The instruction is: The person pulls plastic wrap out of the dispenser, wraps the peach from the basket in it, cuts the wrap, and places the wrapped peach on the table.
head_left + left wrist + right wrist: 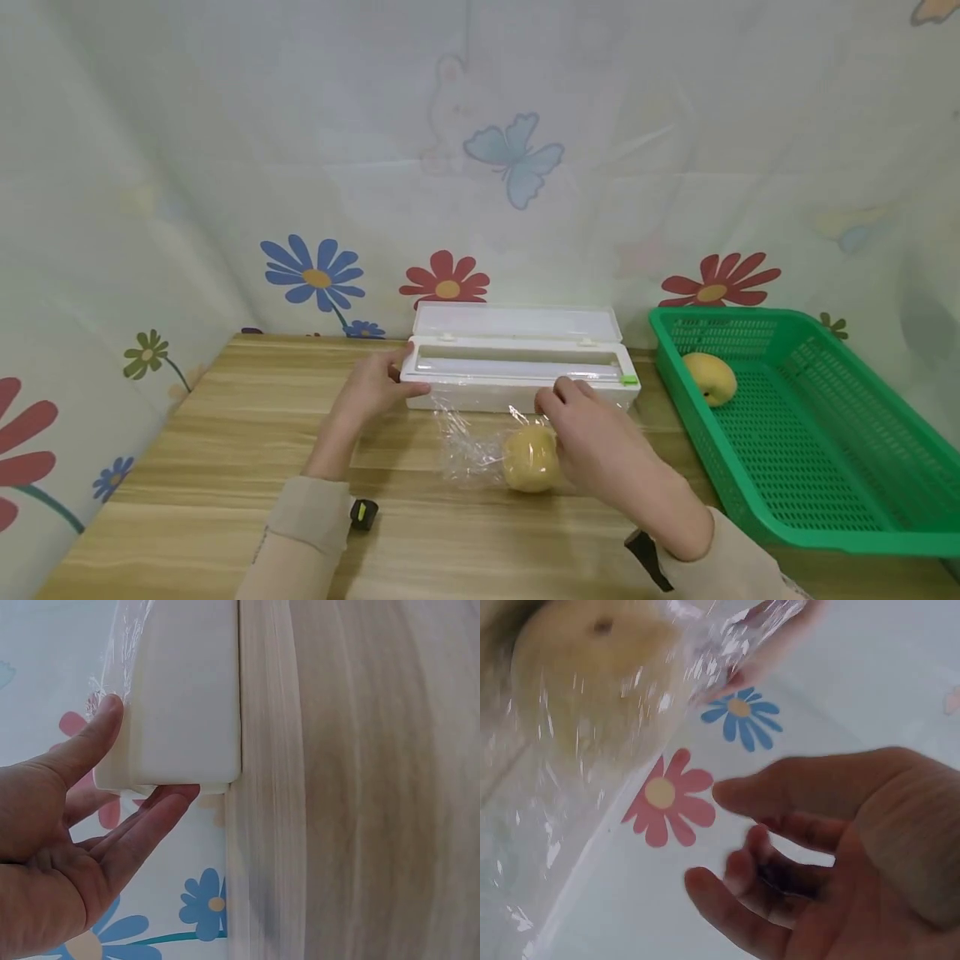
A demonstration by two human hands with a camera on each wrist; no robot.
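Observation:
A white cling-film dispenser box [517,367] lies with its lid open at the table's far side. My left hand [405,375] rests against its left end; in the left wrist view the thumb and straight fingers [154,817] touch that end of the box [187,697]. A yellow round fruit [531,458] sits in front of the box, partly under a crumpled sheet of clear film [468,442]. My right hand [555,398] hovers over the fruit near the box's front edge. Its fingers [727,900] are loosely bent and hold nothing, with the film-covered fruit [585,682] beside them.
A green plastic basket [825,467] stands at the right and holds another yellow fruit [708,377]. A small green slider [628,380] sits at the box's right end. A flower-printed cloth backdrop [315,275] surrounds the wooden table [187,467].

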